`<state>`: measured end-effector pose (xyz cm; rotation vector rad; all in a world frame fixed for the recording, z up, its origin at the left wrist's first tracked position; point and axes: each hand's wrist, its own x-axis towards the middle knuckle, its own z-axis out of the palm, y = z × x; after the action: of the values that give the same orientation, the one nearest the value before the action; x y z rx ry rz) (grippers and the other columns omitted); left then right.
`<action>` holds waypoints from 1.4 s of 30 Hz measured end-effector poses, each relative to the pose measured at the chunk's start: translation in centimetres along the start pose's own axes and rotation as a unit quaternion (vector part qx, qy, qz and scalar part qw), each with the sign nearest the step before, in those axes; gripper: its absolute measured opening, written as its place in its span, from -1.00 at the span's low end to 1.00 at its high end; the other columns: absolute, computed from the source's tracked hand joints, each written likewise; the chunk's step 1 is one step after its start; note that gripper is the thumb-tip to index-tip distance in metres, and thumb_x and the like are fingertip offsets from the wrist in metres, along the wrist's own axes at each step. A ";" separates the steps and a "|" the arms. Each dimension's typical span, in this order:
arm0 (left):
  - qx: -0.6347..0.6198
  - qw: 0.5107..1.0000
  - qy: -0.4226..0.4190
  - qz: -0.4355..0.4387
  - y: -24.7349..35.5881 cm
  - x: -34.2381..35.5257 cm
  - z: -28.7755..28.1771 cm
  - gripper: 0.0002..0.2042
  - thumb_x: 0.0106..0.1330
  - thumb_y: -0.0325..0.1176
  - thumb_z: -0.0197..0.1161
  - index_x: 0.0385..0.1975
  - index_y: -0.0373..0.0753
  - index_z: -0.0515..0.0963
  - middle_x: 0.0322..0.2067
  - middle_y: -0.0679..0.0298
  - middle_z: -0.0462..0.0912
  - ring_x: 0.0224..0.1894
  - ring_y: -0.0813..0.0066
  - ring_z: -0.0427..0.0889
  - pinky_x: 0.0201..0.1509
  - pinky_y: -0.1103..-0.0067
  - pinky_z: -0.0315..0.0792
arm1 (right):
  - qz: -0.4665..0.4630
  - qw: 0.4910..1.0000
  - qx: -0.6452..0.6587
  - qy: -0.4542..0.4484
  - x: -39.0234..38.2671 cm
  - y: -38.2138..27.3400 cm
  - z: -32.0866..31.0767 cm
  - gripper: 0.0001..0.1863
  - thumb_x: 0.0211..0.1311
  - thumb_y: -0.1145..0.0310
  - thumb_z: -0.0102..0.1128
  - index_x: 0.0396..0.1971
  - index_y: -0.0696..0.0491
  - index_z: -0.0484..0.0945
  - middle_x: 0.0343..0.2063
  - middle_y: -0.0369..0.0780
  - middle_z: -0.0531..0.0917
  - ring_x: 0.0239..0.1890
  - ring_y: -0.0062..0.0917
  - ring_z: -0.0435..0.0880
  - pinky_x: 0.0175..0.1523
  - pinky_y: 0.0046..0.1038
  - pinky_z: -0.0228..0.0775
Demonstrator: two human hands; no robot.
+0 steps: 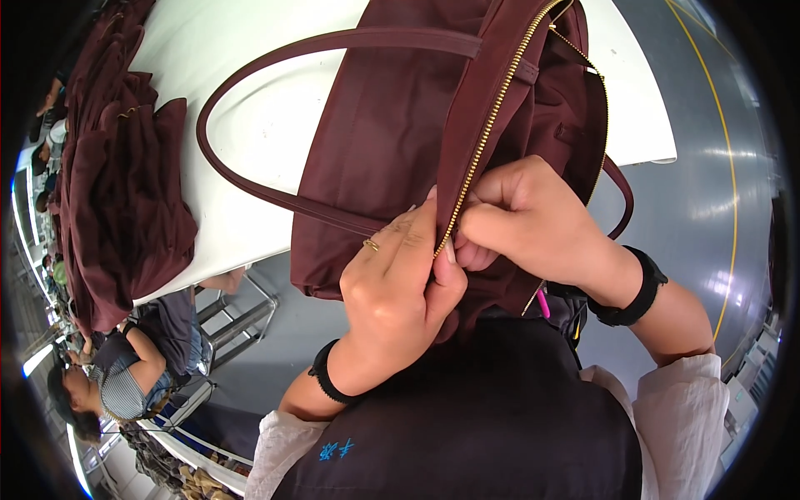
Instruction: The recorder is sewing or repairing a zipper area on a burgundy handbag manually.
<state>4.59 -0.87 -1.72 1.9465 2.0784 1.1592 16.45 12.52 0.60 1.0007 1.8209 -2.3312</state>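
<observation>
A dark maroon handbag [379, 117] lies at the table's near edge, its top unzipped. Along the opening runs a gold-toothed zipper [492, 117]. My left hand [404, 271] is closed on the zippered edge of the bag, thumb on the near side and fingers over the outer panel. Just to its right, my right hand [529, 221] is closed in a pinch at the inner side of that edge; what its fingertips hold is hidden. One long handle [250, 62] loops out to the left over the table, and part of another handle [621, 196] shows at the right.
A pile of maroon bags or fabric [125, 192] lies on the white table [242, 133] at the left. Beyond it a person [137, 367] in a striped top is nearby. A metal-framed stool [242, 321] stands below the table. Grey floor [700, 200] with a yellow line stretches right.
</observation>
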 end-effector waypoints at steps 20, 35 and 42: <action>-0.114 0.989 -0.005 -0.096 0.0 -0.5 0.1 -0.66 0.11 -0.58 0.19 -0.07 -0.47 0.53 -0.29 0.00 0.66 -0.24 0.14 0.69 -0.14 0.48 0.53 | -0.003 0.996 0.082 0.036 -0.3 1.2 1.0 -0.79 0.09 0.42 0.16 -0.59 0.27 0.53 -0.60 -0.21 0.61 -0.54 -0.65 0.61 -0.39 -0.63 0.52; -0.185 0.971 0.010 -0.149 -0.3 -0.8 -0.2 -0.67 0.15 -0.54 0.18 -0.05 -0.43 0.55 -0.35 0.05 0.67 -0.30 0.20 0.70 -0.21 0.51 0.52 | -0.019 0.991 0.132 0.017 -0.7 1.7 0.7 -0.80 0.18 0.39 0.28 -0.43 0.25 0.56 -0.51 -0.25 0.65 -0.46 -0.71 0.61 -0.36 -0.65 0.51; -0.184 0.974 0.014 -0.127 -0.4 -0.9 0.0 -0.67 0.14 -0.55 0.18 -0.06 -0.42 0.55 -0.34 0.06 0.67 -0.29 0.19 0.70 -0.20 0.50 0.52 | 0.038 0.992 0.116 0.033 -0.7 1.1 1.1 -0.81 0.14 0.40 0.28 -0.47 0.22 0.53 -0.54 -0.28 0.62 -0.47 -0.74 0.59 -0.39 -0.67 0.50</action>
<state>4.46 -1.68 -2.31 1.4601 1.8851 1.3973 16.89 10.94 0.14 1.1641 1.5264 -2.5339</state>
